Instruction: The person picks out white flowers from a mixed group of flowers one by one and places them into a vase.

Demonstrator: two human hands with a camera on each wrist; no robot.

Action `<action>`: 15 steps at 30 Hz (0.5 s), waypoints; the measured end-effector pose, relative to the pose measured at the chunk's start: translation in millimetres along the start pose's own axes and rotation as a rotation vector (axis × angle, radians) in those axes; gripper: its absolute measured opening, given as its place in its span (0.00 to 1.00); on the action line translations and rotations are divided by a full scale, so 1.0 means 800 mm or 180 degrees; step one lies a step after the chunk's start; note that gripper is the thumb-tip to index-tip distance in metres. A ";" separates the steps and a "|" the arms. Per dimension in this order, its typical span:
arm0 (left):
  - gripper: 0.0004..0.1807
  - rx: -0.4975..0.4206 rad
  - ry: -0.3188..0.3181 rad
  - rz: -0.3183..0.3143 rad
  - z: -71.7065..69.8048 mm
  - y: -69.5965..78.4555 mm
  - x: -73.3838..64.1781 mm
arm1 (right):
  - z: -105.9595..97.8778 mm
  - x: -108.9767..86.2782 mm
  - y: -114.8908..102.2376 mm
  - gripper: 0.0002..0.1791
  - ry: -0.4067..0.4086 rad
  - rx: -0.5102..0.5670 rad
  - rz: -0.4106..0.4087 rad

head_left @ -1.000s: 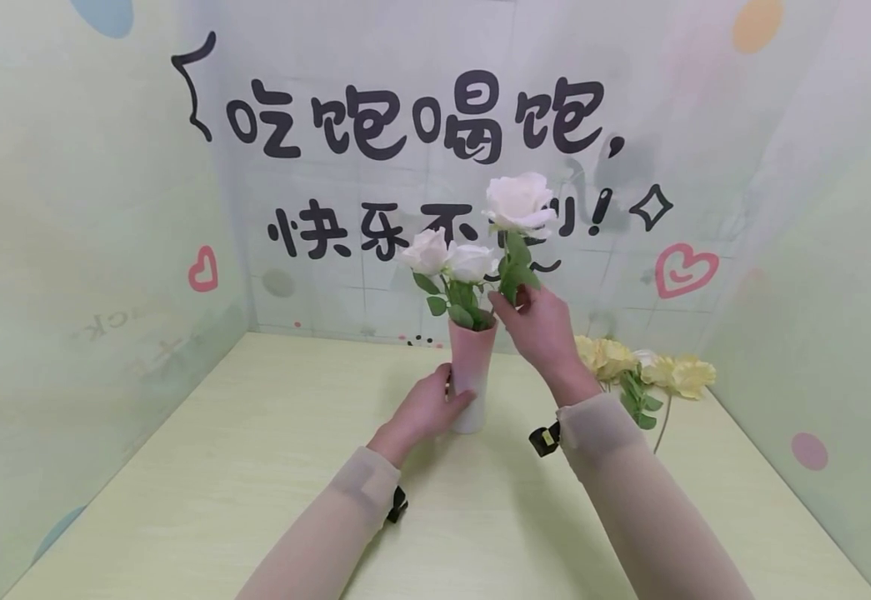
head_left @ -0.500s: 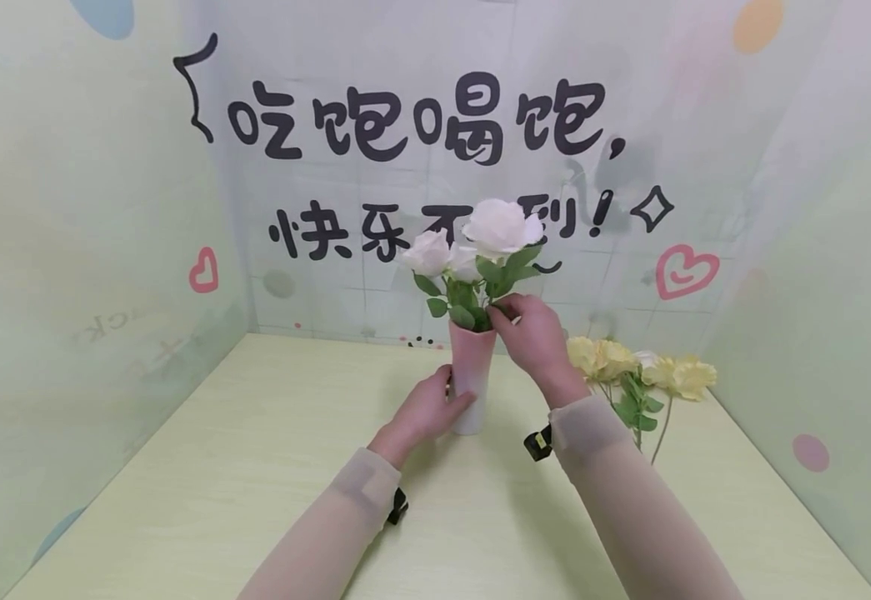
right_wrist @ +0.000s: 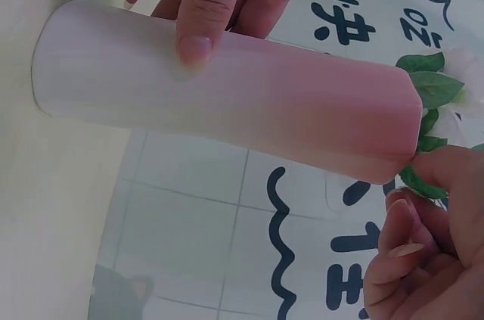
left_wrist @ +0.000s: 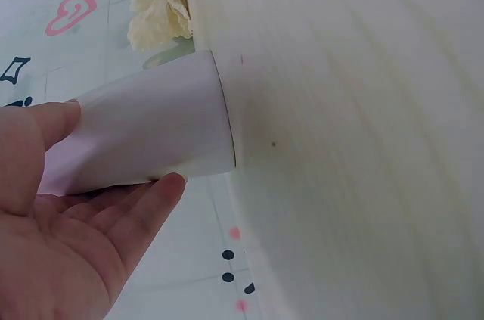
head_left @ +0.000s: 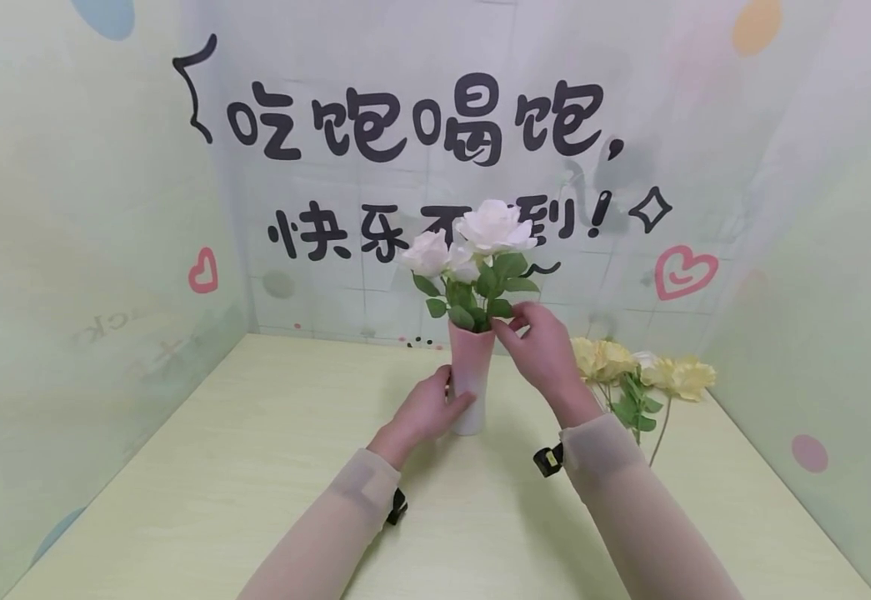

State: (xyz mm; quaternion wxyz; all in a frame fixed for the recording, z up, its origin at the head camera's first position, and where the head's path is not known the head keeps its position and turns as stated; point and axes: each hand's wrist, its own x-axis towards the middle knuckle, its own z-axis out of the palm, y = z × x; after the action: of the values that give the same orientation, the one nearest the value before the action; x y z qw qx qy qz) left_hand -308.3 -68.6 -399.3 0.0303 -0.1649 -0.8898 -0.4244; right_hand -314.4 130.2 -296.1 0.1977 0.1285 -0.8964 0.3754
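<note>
A tall vase (head_left: 473, 362), pink at the top fading to white, stands upright on the table. My left hand (head_left: 426, 408) grips its lower half, with the thumb across the front; the left wrist view shows the vase's white base (left_wrist: 166, 119) between thumb and fingers. Several white roses stand in the vase, the largest rose (head_left: 495, 227) at the right. Beside the rim is my right hand (head_left: 543, 354), its thumb near the edge and its fingers loosely bent. Thumb and forefinger look apart there, with a green leaf (right_wrist: 427, 184) by them. The stems inside the vase are hidden.
To the right on the pale wooden table (head_left: 255, 467) lie yellow flowers (head_left: 681, 377) with green leaves and a further white bloom, partly behind the right arm. Printed wall panels (head_left: 315, 317) enclose the table at the back and both sides.
The large white rose has come down and left into the vase, carried by my right hand. The right thumb and forefinger have since parted at the rim. My left hand keeps its place.
</note>
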 end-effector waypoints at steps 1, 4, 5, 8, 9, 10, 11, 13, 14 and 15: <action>0.36 -0.0004 -0.0003 -0.0004 0.000 0.000 0.000 | 0.000 -0.003 0.002 0.22 0.0018 -0.0001 -0.0011; 0.36 -0.0020 -0.0006 -0.0015 0.000 0.000 -0.001 | -0.002 -0.011 0.008 0.21 0.0062 -0.0016 -0.0046; 0.36 -0.0027 -0.0007 -0.0018 0.000 0.001 -0.001 | -0.003 -0.014 0.011 0.21 0.0068 -0.0017 -0.0046; 0.36 -0.0034 0.0000 -0.0006 -0.001 0.001 -0.002 | -0.007 -0.023 0.018 0.20 0.0055 -0.0031 -0.0026; 0.36 -0.0035 0.0001 0.0001 -0.001 0.001 -0.002 | -0.009 -0.026 0.022 0.20 0.0046 -0.0037 -0.0015; 0.36 -0.0030 0.0000 0.0003 -0.001 0.001 -0.002 | -0.010 -0.029 0.025 0.20 0.0039 -0.0039 -0.0008; 0.36 -0.0025 0.0003 0.0005 -0.001 0.001 -0.002 | -0.011 -0.032 0.028 0.20 0.0028 -0.0041 -0.0001; 0.36 -0.0016 0.0005 0.0004 -0.001 0.001 -0.002 | -0.013 -0.039 0.037 0.19 0.0014 -0.0032 0.0001; 0.36 -0.0009 0.0006 0.0003 -0.001 0.001 -0.002 | -0.014 -0.042 0.042 0.18 0.0015 -0.0028 -0.0008; 0.36 -0.0002 0.0007 0.0005 -0.001 0.001 -0.002 | -0.015 -0.045 0.048 0.18 0.0021 -0.0028 -0.0009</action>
State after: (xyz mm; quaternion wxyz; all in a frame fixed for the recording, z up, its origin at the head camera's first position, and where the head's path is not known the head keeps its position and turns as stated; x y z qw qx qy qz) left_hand -306.8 -69.1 -398.6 0.0316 -0.1651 -0.8896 -0.4247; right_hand -294.0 167.9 -328.5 0.2017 0.1276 -0.8972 0.3716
